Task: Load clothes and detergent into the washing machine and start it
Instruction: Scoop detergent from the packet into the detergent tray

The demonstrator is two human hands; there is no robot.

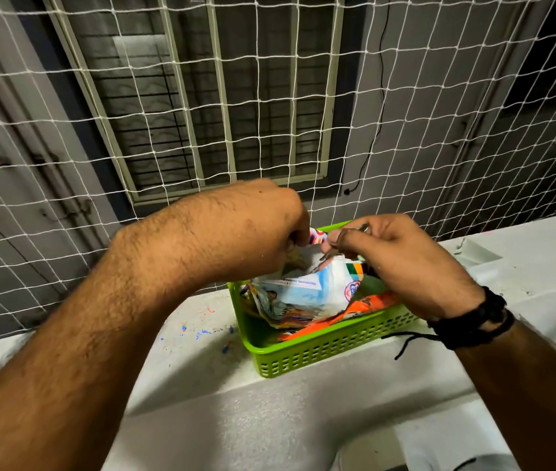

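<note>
A crumpled light-blue and white detergent packet [307, 290] lies in a green plastic basket [331, 348] on a white ledge. My left hand [252, 229] grips the packet's upper left edge with curled fingers. My right hand [395, 256], with a black thread band at the wrist, pinches the packet's top edge on the right. An orange packet [348, 314] lies under the blue one in the basket. No washing machine or clothes are in view.
The white ledge [195, 362] has blue and red paint specks left of the basket. A white rope net [303, 113] rises right behind the ledge, with a barred window [222, 96] and grey wall beyond it.
</note>
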